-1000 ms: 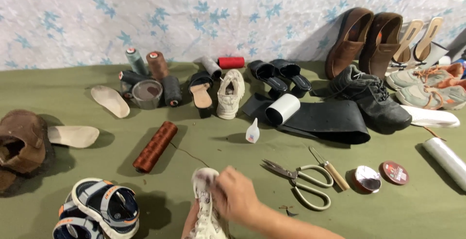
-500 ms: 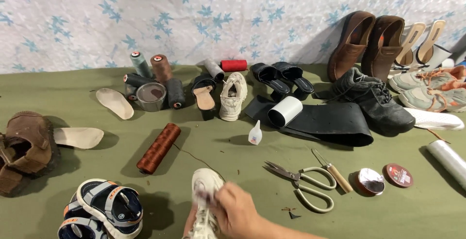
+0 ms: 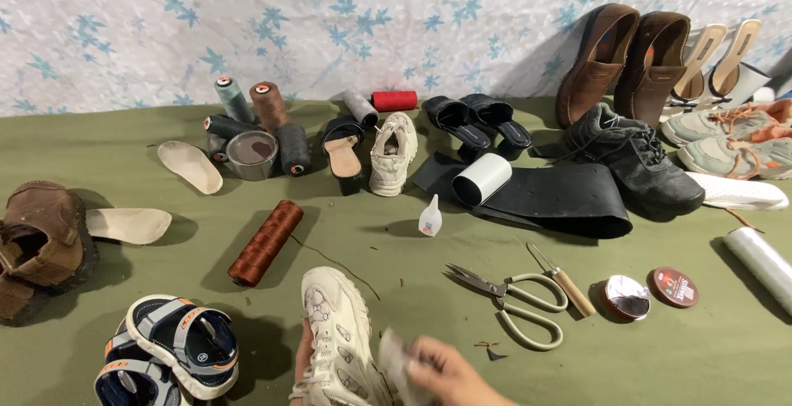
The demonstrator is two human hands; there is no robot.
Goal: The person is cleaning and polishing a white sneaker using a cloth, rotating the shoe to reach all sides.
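Note:
A white sneaker point(image 3: 334, 336) lies toe away from me at the bottom centre of the green cloth. My left hand point(image 3: 303, 358) grips its left side from beneath; only the fingers show. My right hand point(image 3: 441, 369) is blurred beside the shoe's right side and pinches a small pale piece, perhaps cloth or paper point(image 3: 394, 358), against it. Scissors point(image 3: 511, 297) with pale handles lie just right of my hands, and a small glue bottle point(image 3: 430, 216) stands further away.
A brown thread spool point(image 3: 266, 242) lies left of the shoe. Navy sandals point(image 3: 165, 348) and a brown shoe point(image 3: 41, 237) sit at the left. An awl point(image 3: 561, 278), two polish tins point(image 3: 650, 292), black rubber sheet point(image 3: 561, 195), thread cones point(image 3: 256, 121) and several shoes line the back.
The white sneaker has come further up into view with its toe pointing away. My right hand has shifted from over the shoe to its right side, holding the pale piece.

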